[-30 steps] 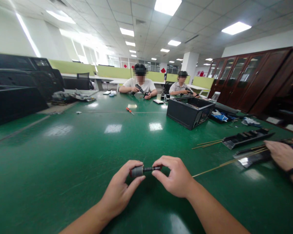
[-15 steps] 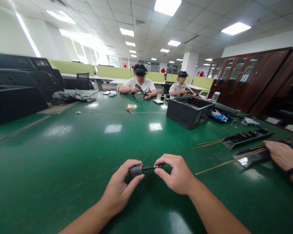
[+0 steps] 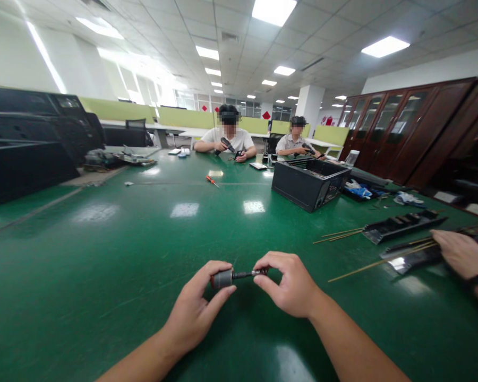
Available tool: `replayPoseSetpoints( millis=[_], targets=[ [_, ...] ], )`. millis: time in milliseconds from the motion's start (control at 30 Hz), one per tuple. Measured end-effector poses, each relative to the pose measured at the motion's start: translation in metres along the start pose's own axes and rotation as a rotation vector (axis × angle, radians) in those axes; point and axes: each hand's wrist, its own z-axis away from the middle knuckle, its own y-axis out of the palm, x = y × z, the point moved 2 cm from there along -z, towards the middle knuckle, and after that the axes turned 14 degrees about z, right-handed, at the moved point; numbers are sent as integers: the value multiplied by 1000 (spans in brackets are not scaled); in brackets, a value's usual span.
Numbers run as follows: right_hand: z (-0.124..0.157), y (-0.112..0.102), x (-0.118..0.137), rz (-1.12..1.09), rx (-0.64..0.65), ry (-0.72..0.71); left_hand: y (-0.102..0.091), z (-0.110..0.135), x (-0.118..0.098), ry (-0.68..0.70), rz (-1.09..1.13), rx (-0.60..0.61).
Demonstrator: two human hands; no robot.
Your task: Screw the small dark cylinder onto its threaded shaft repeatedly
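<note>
Over the green table, both my hands are on a motor rotor point(image 3: 223, 279), held roughly level. It has a grey cylinder with a reddish-brown end on the left and a thin dark shaft running right. My left hand point(image 3: 199, 305) grips the cylinder between thumb and fingers. At the far end of the shaft, my right hand point(image 3: 289, 284) pinches the tip with thumb and fingertips, which partly hide it.
At right, a co-worker's hand point(image 3: 462, 253) rests on a dark tray with thin brass-coloured rods point(image 3: 366, 269). A second dark tray point(image 3: 402, 225) lies behind. Farther off are a black computer case point(image 3: 297, 185) and an orange screwdriver point(image 3: 211, 181). Two people sit opposite, holding power drills.
My right hand has shifted very slightly to the right along the shaft end. The co-worker's long rod has slid a little to the right. My left hand stays in place.
</note>
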Motion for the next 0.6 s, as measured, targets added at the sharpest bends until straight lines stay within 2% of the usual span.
replayPoseSetpoints(
  millis=[600],
  targets=[
    [0, -8, -7, 82, -4, 0, -2, -1, 2, -110, 21, -41]
  ],
)
